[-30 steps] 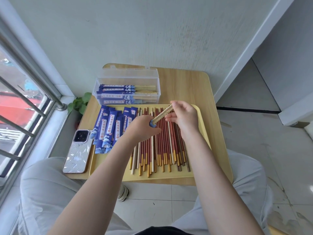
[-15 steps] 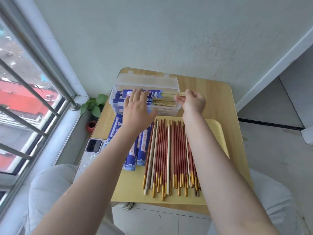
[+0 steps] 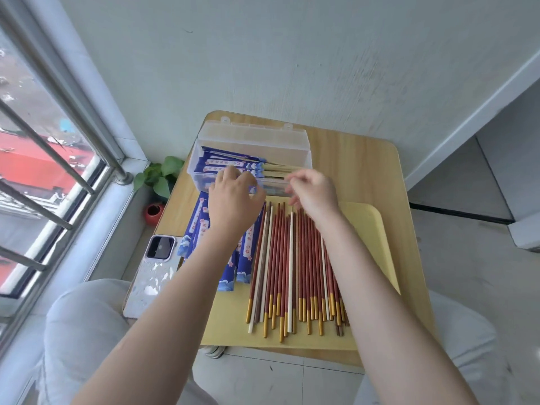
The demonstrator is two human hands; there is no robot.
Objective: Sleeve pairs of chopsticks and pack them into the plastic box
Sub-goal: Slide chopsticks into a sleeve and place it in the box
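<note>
Plastic box [image 3: 292,135] (sleeved pairs [image 3: 230,162] inside).

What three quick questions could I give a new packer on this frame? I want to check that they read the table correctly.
1. True or false: the plastic box already holds sleeved chopsticks.
2. The empty blue sleeves lie: A) left of the loose chopsticks; B) right of them; C) inside the box.
3. Fill in: the loose chopsticks rest on a yellow ____.

Key: 1 true; 2 A; 3 tray.
</note>
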